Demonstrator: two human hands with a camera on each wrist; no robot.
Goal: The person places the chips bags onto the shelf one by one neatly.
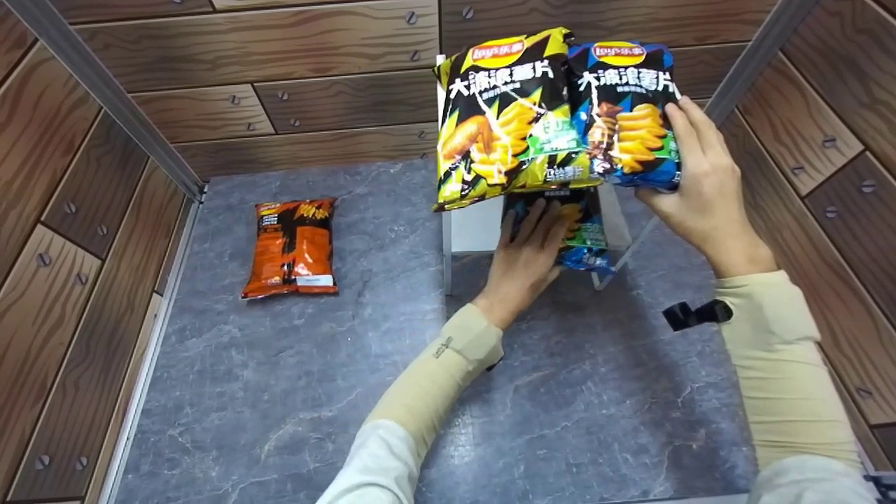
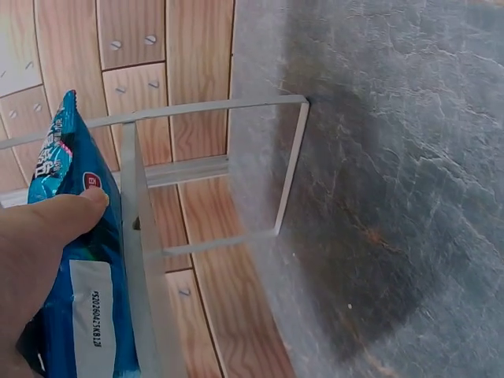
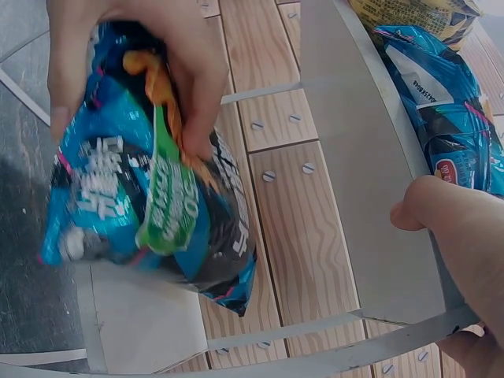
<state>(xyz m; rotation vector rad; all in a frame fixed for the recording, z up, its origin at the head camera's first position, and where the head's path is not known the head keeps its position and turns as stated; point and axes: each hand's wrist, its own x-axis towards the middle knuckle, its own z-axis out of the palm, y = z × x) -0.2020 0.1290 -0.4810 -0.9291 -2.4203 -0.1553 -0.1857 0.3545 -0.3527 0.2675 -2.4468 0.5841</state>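
Observation:
My right hand (image 1: 707,171) holds the right side of a blue and black potato chip bag (image 1: 623,112), fingers along its edge and thumb near the bottom. That bag is on the upper shelf, right beside a yellow and black chip bag (image 1: 507,119). Lower down, my left hand (image 1: 528,248) grips another blue chip bag (image 1: 588,238), partly hidden behind the hand and upper bags. In the right wrist view, this lower bag (image 3: 118,189) shows a green label, with left-hand fingers (image 3: 209,118) on one side and thumb on the other.
The white rack (image 1: 448,259) has a shelf panel (image 3: 354,181) and thin legs standing on the grey marbled surface (image 1: 280,392). An orange chip bag (image 1: 290,248) lies flat to the left. Wood-patterned walls (image 1: 266,42) close in the back and sides.

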